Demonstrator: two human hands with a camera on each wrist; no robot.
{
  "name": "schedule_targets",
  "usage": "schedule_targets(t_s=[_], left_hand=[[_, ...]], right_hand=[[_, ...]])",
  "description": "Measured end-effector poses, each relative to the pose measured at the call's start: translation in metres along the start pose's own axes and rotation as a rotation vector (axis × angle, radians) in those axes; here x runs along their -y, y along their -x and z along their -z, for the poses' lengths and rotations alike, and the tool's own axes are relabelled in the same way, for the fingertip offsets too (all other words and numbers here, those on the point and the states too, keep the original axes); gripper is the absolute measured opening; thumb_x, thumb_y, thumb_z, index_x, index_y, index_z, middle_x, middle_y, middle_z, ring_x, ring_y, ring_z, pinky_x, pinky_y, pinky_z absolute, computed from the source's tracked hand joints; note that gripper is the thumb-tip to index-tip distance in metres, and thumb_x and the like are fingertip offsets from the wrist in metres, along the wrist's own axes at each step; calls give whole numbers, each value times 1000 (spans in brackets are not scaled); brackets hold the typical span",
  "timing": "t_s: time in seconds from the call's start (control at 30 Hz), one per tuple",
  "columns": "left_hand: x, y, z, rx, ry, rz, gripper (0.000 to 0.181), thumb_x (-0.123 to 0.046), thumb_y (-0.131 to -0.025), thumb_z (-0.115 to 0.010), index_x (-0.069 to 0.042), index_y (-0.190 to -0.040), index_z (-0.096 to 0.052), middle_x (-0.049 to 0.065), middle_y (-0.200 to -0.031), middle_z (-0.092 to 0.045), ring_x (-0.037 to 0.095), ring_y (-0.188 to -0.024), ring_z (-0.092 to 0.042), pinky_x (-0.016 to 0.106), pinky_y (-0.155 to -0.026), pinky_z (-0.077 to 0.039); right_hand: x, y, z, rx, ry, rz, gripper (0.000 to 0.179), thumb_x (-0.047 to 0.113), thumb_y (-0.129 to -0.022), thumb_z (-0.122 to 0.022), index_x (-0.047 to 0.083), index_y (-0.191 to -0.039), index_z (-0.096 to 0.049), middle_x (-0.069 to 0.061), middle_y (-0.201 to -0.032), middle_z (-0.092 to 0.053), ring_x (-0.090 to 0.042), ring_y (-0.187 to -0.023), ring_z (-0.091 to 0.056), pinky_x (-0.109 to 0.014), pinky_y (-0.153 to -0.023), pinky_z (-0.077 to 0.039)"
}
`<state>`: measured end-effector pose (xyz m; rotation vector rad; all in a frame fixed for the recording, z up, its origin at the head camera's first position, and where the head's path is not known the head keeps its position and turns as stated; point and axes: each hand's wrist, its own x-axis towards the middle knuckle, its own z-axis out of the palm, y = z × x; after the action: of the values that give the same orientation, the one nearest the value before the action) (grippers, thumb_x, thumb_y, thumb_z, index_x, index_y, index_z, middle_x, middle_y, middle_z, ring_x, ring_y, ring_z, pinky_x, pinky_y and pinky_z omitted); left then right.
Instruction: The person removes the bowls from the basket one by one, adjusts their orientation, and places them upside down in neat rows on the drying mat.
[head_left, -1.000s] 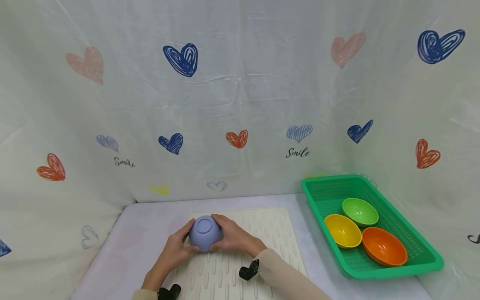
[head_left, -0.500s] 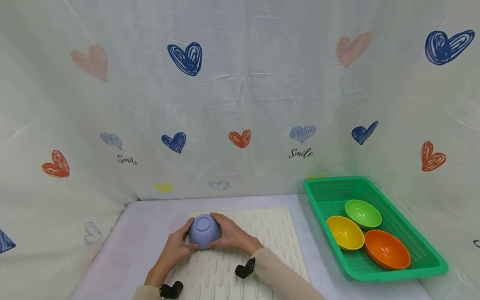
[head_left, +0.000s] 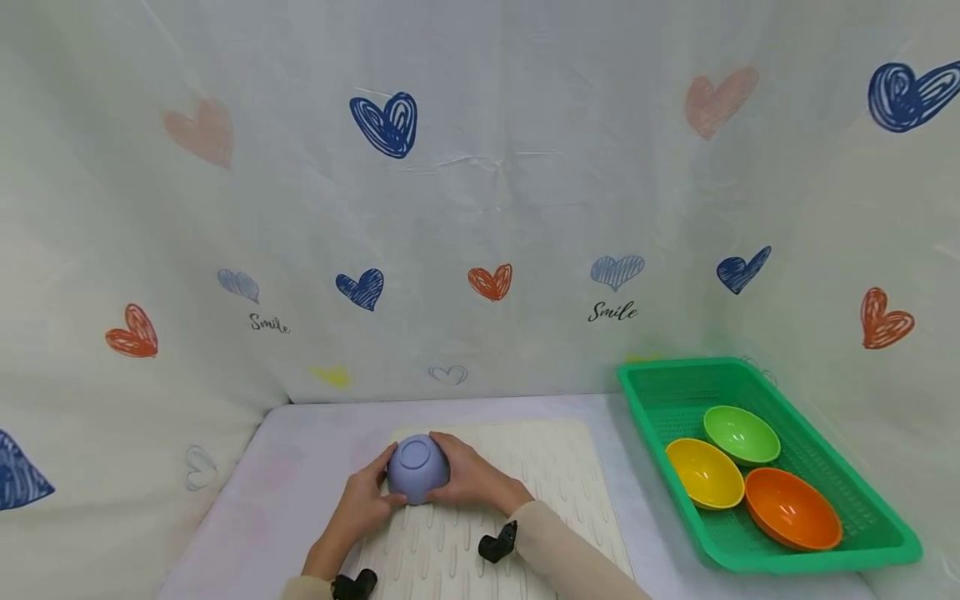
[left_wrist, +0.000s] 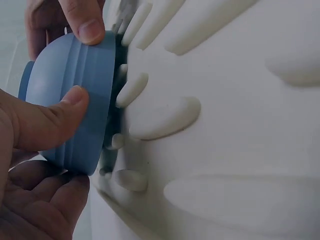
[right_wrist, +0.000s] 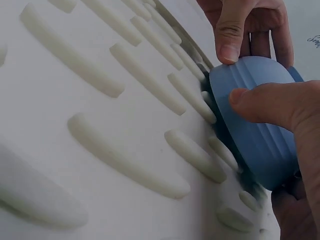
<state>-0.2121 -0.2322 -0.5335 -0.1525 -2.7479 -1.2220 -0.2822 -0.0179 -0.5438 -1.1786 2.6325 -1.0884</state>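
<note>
- Okay, both hands were on one piece: a blue bowl, bottom up, foot ring tilted slightly toward me.
- Left hand was clamped on the bowl's left side, thumb against the near wall, fingers round the far side.
- Right hand was clamped on the right side, same pinch, thumb on the near wall.
- Bowl sat rim down at the far left part of a cream ridged mat; rim was right at the ridges, couldn't tell if fully seated.
- Mat lay on a white-covered table.
- Green basket stood right of the mat, well apart from the hands.
- Inside it, three bowls, mouths up: yellow bowl at left, light green bowl at the back, orange bowl nearest.
- Beige sleeves on both arms, small black device at each wrist.
- Behind: white curtain with printed hearts and "Smile" lettering.
</note>
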Motion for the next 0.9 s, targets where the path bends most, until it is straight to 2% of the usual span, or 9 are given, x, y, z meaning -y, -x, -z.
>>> schedule_targets(t_s=[0.1, 0.3, 0.63, 0.9], left_hand=[[1, 1, -4, 17, 18, -5, 90, 9, -71, -85, 11, -150, -43, 35, -150, -47, 49, -135, -52, 49, -107, -49], [2, -1, -5, 7, 30, -19, 89, 3, -72, -86, 11, -150, -42, 35, -149, -49, 48, -136, -52, 52, -109, -48], [5, -1, -3, 35, 65, 7, 90, -5, -76, -87, 11, -151, -40, 35, -151, -46, 48, -139, -49, 50, -110, -46], [4, 0, 1, 67, 90, 55, 92, -4, -76, -87, 13, -152, -38, 35, -153, -43, 48, -140, -47, 49, -111, -46]], right_hand=[[-4, 6, -1, 7, -6, -17, 98, 35, -81, -89, 0, -155, -37, -14, -153, -50, -25, -138, -53, -37, -113, -49], [-7, 5, -1, -14, -51, -17, 97, 35, -80, -90, 2, -155, -38, -12, -153, -50, -23, -139, -52, -37, -114, -48], [-6, 3, -2, 8, -67, -50, 97, 35, -80, -90, 2, -156, -38, -13, -154, -49, -25, -140, -52, -37, -115, -48], [-5, 2, -4, 42, -73, -69, 95, 36, -82, -88, 5, -156, -38, -11, -155, -49, -23, -140, -52, -36, -113, -49]])
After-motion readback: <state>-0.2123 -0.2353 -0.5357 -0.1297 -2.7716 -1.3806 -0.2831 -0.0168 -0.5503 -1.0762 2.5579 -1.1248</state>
